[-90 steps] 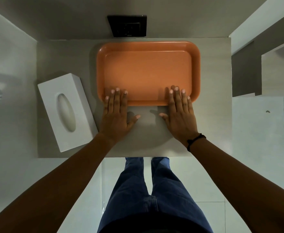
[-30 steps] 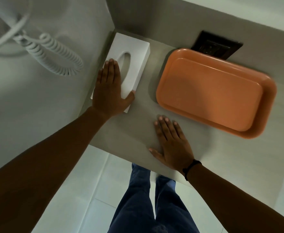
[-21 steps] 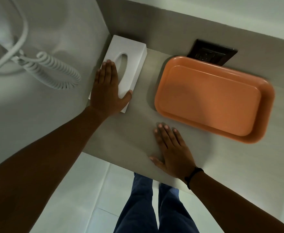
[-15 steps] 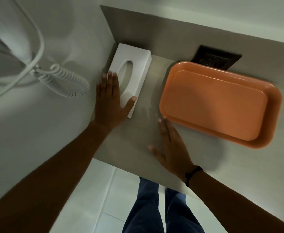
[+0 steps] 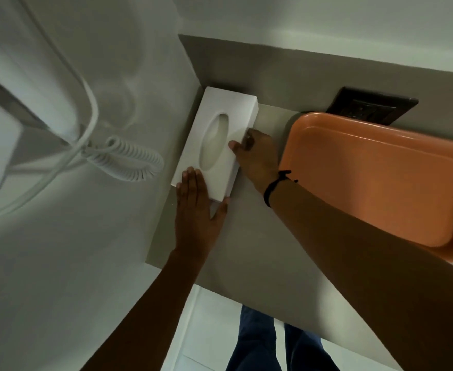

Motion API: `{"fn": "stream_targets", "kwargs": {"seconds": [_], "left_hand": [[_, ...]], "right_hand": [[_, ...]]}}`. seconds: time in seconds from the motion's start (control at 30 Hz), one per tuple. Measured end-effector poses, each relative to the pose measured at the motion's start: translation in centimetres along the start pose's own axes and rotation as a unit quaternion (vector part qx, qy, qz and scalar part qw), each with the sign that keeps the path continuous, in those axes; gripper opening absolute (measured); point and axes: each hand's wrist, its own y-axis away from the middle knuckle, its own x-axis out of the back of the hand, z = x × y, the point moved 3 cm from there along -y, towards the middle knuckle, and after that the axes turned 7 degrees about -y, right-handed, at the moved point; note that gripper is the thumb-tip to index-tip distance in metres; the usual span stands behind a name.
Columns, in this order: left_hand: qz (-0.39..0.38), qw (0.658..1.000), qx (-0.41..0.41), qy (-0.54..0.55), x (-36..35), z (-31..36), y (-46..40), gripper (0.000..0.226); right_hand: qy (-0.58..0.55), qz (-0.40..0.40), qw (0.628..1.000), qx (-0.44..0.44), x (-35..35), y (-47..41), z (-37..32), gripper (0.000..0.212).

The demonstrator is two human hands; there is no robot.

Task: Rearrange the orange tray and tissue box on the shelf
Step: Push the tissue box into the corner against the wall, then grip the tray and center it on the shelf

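A white tissue box (image 5: pixel 221 124) with an oval slot lies in the shelf's back left corner, long side along the left wall. My left hand (image 5: pixel 197 212) rests flat on its near end, fingers on top and thumb at the near right corner. My right hand (image 5: pixel 254 153) grips the box's right side, thumb on top and fingers curled against the side. The empty orange tray (image 5: pixel 375 180) sits on the shelf (image 5: pixel 246 250) to the right, apart from the box.
A white wall unit with a coiled cord (image 5: pixel 128 159) hangs on the left wall beside the box. A dark socket plate (image 5: pixel 370 108) sits on the back wall behind the tray. The shelf's front edge runs below my forearms, with my legs beneath.
My right hand has left the shelf surface and gone to the tissue box's right side. My left hand has slid back to the box's near end. The box now lies closer to the wall.
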Motion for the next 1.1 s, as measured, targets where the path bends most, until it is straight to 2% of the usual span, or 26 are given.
{"fn": "stream_targets", "kwargs": {"seconds": [0.57, 0.7, 0.77, 0.83, 0.9, 0.93, 1.0, 1.1], "left_hand": [[0.006, 1.000, 0.017, 0.007, 0.0, -1.2, -2.3, 0.095], [-0.016, 0.999, 0.033, 0.016, 0.2, -0.3, -2.2, 0.096], [-0.017, 1.000, 0.016, -0.004, 0.4, 0.7, -2.3, 0.098], [0.002, 0.999, -0.053, 0.002, 0.8, 3.1, -2.6, 0.095], [0.025, 0.993, -0.104, 0.051, 0.9, 6.3, -3.2, 0.085], [0.020, 0.990, -0.101, 0.096, 0.9, 8.1, -3.5, 0.079], [-0.042, 0.981, -0.042, 0.185, 0.6, 11.8, -4.4, 0.070], [-0.133, 0.963, 0.016, 0.233, -0.3, 15.3, -6.1, 0.047]], "right_hand": [[0.018, -0.018, 1.000, -0.004, -1.6, -1.6, -2.3, 0.033], [0.027, -0.051, 0.998, -0.006, -0.5, -1.2, -2.9, 0.042], [0.035, -0.052, 0.998, 0.012, 1.3, -0.1, -3.0, 0.043], [-0.010, 0.000, 0.999, 0.044, 5.0, 1.6, -2.4, 0.034], [-0.042, 0.080, 0.992, 0.091, 10.3, 4.2, -1.2, 0.025], [-0.016, 0.134, 0.984, 0.118, 13.7, 5.7, -0.3, 0.019], [0.059, 0.244, 0.959, 0.134, 21.4, 8.2, 2.0, 0.018], [0.141, 0.347, 0.927, 0.026, 31.2, 10.8, 6.6, 0.028]]}}
